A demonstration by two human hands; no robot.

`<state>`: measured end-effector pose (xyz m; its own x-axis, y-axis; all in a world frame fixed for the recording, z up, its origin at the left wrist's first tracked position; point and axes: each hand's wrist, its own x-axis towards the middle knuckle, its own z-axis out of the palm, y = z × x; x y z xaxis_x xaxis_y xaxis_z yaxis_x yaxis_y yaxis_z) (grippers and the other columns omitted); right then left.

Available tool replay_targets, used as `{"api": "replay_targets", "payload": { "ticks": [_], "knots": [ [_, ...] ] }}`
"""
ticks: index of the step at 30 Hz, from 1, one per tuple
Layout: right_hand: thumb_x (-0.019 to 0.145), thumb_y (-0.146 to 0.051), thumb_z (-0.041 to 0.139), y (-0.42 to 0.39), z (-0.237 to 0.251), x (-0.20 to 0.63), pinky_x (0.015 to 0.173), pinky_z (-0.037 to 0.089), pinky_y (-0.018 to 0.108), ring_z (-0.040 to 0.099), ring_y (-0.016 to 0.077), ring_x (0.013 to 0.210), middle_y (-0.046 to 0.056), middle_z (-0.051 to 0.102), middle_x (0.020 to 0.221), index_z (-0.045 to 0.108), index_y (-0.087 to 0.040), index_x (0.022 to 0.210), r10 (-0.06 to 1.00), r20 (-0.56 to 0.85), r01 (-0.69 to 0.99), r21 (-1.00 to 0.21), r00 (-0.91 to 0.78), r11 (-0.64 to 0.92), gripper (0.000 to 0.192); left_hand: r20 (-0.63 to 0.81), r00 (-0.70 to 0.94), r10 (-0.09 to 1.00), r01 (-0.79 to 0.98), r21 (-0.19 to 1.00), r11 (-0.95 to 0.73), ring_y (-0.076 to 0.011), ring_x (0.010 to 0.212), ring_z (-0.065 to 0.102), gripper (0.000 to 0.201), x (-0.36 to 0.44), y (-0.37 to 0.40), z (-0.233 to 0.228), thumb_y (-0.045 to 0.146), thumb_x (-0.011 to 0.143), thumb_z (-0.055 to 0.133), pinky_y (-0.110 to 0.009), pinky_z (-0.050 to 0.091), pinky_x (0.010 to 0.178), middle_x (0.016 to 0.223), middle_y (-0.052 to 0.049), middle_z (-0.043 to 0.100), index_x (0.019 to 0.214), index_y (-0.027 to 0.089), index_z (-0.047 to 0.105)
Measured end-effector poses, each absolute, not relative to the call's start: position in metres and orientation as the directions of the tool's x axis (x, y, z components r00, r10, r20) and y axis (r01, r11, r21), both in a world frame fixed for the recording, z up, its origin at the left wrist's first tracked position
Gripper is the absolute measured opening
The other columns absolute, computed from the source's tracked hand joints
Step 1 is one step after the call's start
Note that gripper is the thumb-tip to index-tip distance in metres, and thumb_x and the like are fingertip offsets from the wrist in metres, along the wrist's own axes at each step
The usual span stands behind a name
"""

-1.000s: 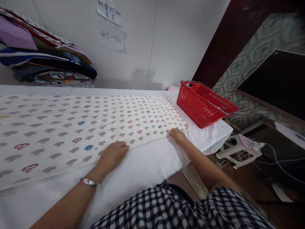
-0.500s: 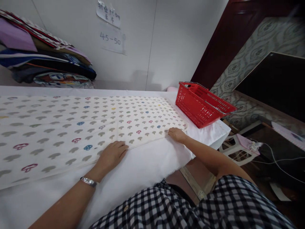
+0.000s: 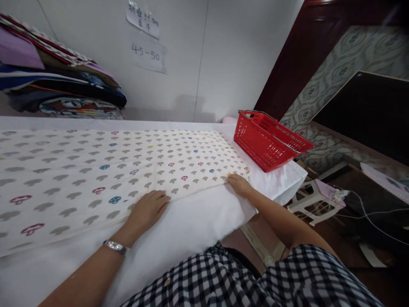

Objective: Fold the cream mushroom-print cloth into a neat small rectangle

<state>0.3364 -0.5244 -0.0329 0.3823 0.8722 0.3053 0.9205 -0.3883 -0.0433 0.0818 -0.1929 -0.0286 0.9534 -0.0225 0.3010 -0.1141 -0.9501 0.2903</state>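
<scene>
Resting left hand and right hand on the near edge of cloth, spread flat over the bench, fingers close together, any clamping impossible to tell. Pressing evenly, ideally, to avoid creasing.

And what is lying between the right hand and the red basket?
In the head view, between the right hand and the red basket lie a corner of the mushroom-print cloth, then white tablecloth.

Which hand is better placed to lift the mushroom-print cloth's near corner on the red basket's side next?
Probably the right hand: it touches the mushroom-print cloth close to that corner. The left hand rests farther along the same edge, away from the red basket.
</scene>
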Motion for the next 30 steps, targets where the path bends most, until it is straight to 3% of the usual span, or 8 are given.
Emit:
{"api": "replay_targets", "payload": {
  "ticks": [6, 12, 18, 22, 25, 30],
  "knots": [
    [0.089, -0.022, 0.047, -0.555, -0.033, 0.356, 0.088, 0.049, 0.038, 0.06, 0.0198, 0.096, 0.007, 0.067, 0.101, 0.069, -0.021, 0.094, 0.737, 0.355, 0.817, -0.216, 0.576, -0.535, 0.023, 0.323, 0.946, -0.034, -0.129, 0.277, -0.952, -0.0232, 0.093, 0.057, 0.029, 0.083, -0.189, -0.036, 0.031, 0.089, 0.038, -0.038, 0.046, 0.079, 0.098, -0.007, 0.064, 0.091, 0.021, 0.065],
    [0.083, -0.014, 0.047, -0.595, -0.028, 0.374, 0.091, 0.046, 0.041, 0.06, 0.0227, 0.095, 0.012, 0.068, 0.098, 0.07, -0.016, 0.088, 0.564, 0.405, 0.683, -0.269, 0.72, -0.679, 0.024, 0.336, 0.941, -0.04, -0.136, 0.269, -0.953, -0.0226, 0.094, 0.057, 0.029, 0.085, -0.186, -0.038, 0.032, 0.088, 0.039, -0.037, 0.047, 0.079, 0.098, -0.006, 0.065, 0.092, 0.023, 0.066],
    [0.079, -0.019, 0.048, -0.601, -0.029, 0.38, 0.096, 0.041, 0.041, 0.057, 0.023, 0.102, 0.01, 0.066, 0.103, 0.07, -0.017, 0.087, 0.358, 0.421, 0.517, -0.366, 0.834, -0.774, 0.024, 0.283, 0.959, -0.008, -0.095, 0.297, -0.95, -0.022, 0.093, 0.058, 0.03, 0.085, -0.188, -0.033, 0.032, 0.087, 0.039, -0.037, 0.047, 0.08, 0.098, -0.007, 0.065, 0.094, 0.021, 0.067],
    [0.078, -0.024, 0.048, -0.599, -0.03, 0.387, 0.085, 0.046, 0.033, 0.06, 0.0205, 0.091, 0.007, 0.068, 0.096, 0.069, -0.017, 0.089, 0.177, 0.345, 0.33, -0.459, 0.922, -0.825, 0.025, 0.28, 0.96, -0.012, -0.097, 0.294, -0.951, -0.0215, 0.093, 0.057, 0.031, 0.085, -0.187, -0.036, 0.033, 0.088, 0.039, -0.036, 0.046, 0.081, 0.098, -0.006, 0.065, 0.095, 0.021, 0.067],
    [0.079, -0.031, 0.047, -0.598, -0.029, 0.394, 0.067, 0.047, 0.026, 0.061, 0.017, 0.07, 0.004, 0.068, 0.073, 0.067, -0.016, 0.082, 0.039, 0.242, 0.163, -0.517, 0.97, -0.841, 0.025, 0.3, 0.954, -0.022, -0.112, 0.285, -0.952, -0.0213, 0.093, 0.058, 0.031, 0.086, -0.184, -0.041, 0.034, 0.088, 0.04, -0.035, 0.046, 0.082, 0.099, -0.006, 0.065, 0.096, 0.021, 0.067],
    [0.08, -0.038, 0.049, -0.596, -0.024, 0.405, 0.049, 0.04, 0.022, 0.053, 0.013, 0.048, 0.0, 0.056, 0.047, 0.063, -0.015, 0.065, -0.022, 0.093, 0.034, -0.564, 0.995, -0.825, 0.03, 0.336, 0.942, -0.019, -0.119, 0.281, -0.952, -0.0211, 0.092, 0.059, 0.032, 0.087, -0.181, -0.046, 0.037, 0.088, 0.041, -0.034, 0.047, 0.08, 0.098, -0.006, 0.066, 0.095, 0.022, 0.068]
  ]
}}
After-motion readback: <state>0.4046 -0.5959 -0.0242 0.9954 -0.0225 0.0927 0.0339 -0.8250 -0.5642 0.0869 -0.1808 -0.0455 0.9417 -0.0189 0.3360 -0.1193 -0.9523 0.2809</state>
